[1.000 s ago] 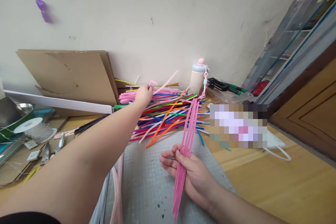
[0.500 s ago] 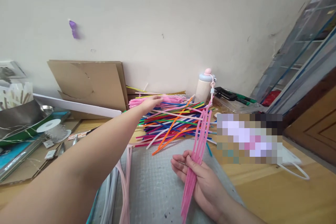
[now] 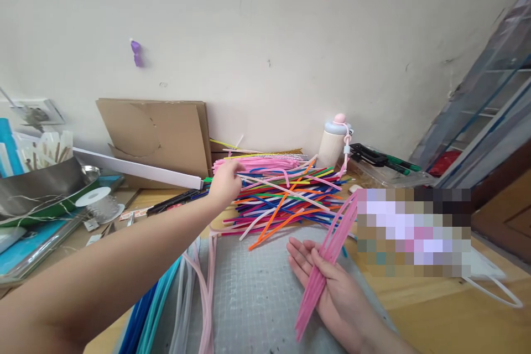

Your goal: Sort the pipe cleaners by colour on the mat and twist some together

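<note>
My left hand (image 3: 225, 182) reaches far forward to the left edge of a heap of coloured pipe cleaners (image 3: 282, 199) and touches the pink ones at its back; its fingers curl around something I cannot make out. My right hand (image 3: 332, 287) lies palm up over the grey cutting mat (image 3: 249, 298), thumb pressed on a bundle of bright pink pipe cleaners (image 3: 327, 254) that slants up to the right.
Pale pink, white and blue pipe cleaners (image 3: 182, 298) lie along the mat's left edge. Cardboard sheets (image 3: 157, 133) lean on the wall. A small bottle (image 3: 334, 144) and a clear tray of pens (image 3: 385, 168) stand behind the heap. Ribbon spool (image 3: 93, 197) and clutter fill the left.
My left hand has dropped from the heap's far edge to its left side. The pink bundle in my right hand has tilted further right. The camera has shifted left.
</note>
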`<action>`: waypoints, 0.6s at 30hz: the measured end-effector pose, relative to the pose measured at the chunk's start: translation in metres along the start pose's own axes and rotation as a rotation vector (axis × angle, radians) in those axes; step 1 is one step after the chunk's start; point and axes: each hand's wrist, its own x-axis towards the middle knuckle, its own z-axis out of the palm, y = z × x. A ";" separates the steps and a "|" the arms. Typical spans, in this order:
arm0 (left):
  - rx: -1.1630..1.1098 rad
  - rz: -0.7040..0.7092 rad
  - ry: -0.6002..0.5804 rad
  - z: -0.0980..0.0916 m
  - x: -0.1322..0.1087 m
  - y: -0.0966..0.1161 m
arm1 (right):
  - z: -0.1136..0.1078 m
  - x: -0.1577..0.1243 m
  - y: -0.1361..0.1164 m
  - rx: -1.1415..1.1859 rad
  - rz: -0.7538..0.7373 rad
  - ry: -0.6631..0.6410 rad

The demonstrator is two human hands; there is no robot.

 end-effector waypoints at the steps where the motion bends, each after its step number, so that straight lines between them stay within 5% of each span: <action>1: 0.027 0.061 -0.050 0.002 -0.005 0.002 | 0.000 0.000 0.001 -0.004 0.003 0.000; 6: 0.170 0.232 -0.244 0.021 0.002 0.008 | 0.002 0.000 0.000 -0.037 0.013 -0.003; 18: 0.358 0.254 -0.298 0.050 0.054 0.000 | 0.001 -0.003 0.001 -0.081 0.031 -0.019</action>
